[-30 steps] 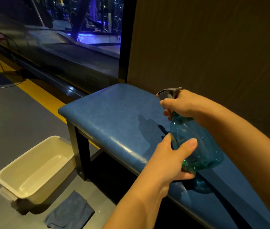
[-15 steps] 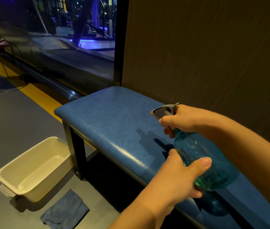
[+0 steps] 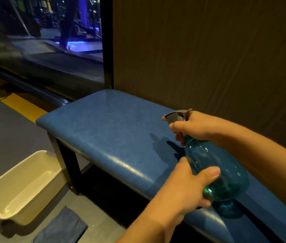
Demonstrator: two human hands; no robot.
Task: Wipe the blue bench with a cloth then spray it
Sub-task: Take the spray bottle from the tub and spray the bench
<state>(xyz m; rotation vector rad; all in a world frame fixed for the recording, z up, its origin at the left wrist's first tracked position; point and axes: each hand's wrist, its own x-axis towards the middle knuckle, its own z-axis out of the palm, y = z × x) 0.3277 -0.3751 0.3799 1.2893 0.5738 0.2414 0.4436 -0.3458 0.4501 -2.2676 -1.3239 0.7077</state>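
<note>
Head view: both hands are on the spray bottle [image 3: 214, 165] over the near right part of the blue desk [image 3: 107, 130]. The right hand [image 3: 194, 127] grips the bottle's neck, fingers [image 3: 179, 137] curled tight under the grey trigger head [image 3: 175, 115]; I can't tell whether the trigger is squeezed. The left hand [image 3: 182, 188] cups the lower body of the bottle from the near side, thumb [image 3: 208, 174] laid across the front, the other fingers wrapped under and mostly hidden. The bottle is translucent teal and tilted, with its nozzle pointing toward the far left end of the desk. Its base sits close above the padded top near the front edge, and a blue-tinted shadow lies on the pad just below it; contact with the pad is unclear. Shadows of the hands fall on the pad just left of the bottle. The desk top is glossy blue padding on a dark frame, with the front left leg [image 3: 67, 162] visible and the back edge against a dark brown wall [image 3: 208, 50]. The cloth [image 3: 63, 227], dark blue, lies flat on the grey floor [image 3: 7, 137] at the lower left, well apart from both hands. A cream plastic tub [image 3: 16, 188] sits on the floor just beside the cloth and near the desk leg. A yellow floor stripe [image 3: 21, 106] runs along the base of a dark glass panel [image 3: 42, 41] at the upper left.
</note>
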